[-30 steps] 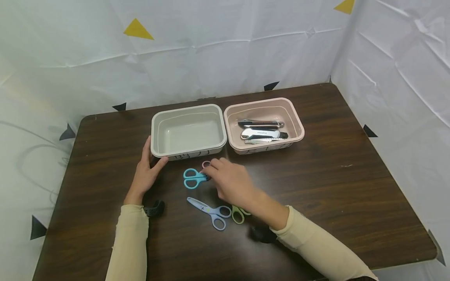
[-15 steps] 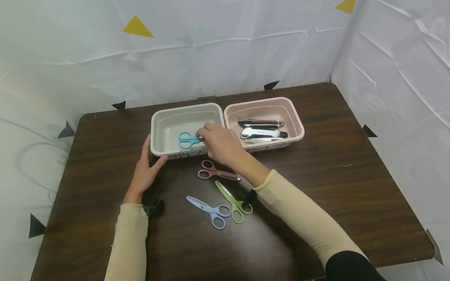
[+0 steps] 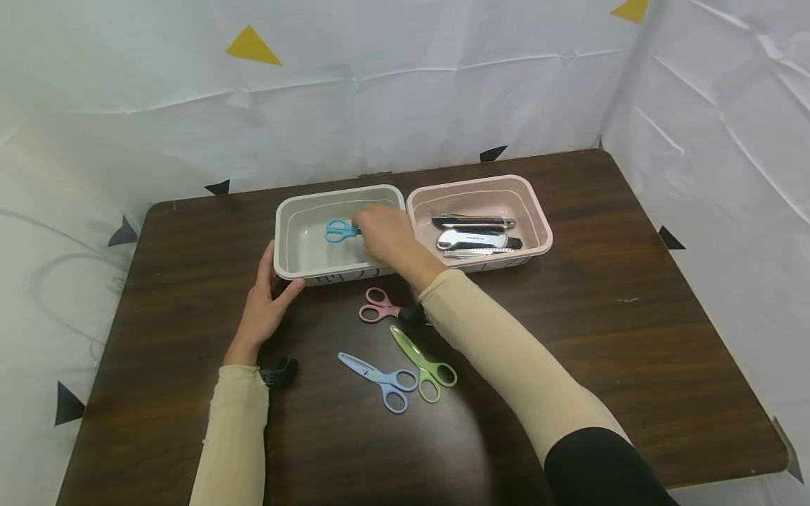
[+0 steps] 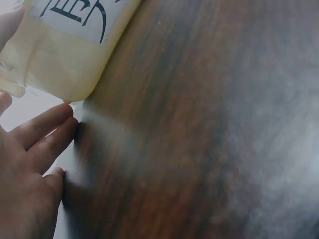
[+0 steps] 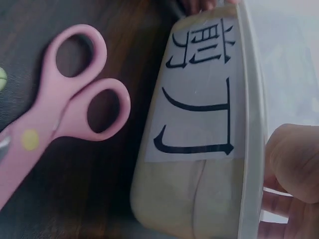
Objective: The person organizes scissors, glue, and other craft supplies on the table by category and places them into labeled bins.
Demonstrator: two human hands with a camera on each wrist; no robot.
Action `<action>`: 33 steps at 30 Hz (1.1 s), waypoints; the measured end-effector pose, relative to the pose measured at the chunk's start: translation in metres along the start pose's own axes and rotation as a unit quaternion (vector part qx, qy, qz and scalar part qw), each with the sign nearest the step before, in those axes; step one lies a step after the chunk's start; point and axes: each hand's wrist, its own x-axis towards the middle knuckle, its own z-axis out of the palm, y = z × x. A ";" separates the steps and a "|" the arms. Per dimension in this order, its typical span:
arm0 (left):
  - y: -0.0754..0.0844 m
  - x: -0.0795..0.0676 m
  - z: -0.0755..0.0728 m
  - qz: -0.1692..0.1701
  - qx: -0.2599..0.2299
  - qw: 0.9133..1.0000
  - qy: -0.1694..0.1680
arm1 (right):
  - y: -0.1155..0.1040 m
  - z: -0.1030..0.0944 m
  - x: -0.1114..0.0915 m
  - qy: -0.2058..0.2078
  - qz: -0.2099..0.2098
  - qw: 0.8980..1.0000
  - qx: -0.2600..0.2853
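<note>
In the head view my right hand reaches down into the pale grey-green bin, pinching turquoise scissors by the blade end. Their finger loops point left inside the bin; the blades are mostly hidden by the hand. At the bin's front left corner is my left hand, thumb along the front and fingers along the side, extended rather than curled. Pink scissors, green scissors and light blue scissors lie on the table in front. The right wrist view shows the bin's label beside the pink scissors.
A pink bin stands right against the first one, holding several utility knives. Both bins sit near the back edge of the dark wooden table. White sheeting hangs behind and at the sides.
My right hand has lifted the turquoise scissors off the table and carried them back into the grey-green bin. My left hand has stayed at the bin's corner.
</note>
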 end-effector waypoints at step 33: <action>-0.003 0.003 0.011 0.004 -0.009 1.000 -0.001 | 0.009 0.037 0.028 -0.074 0.043 0.995 -0.042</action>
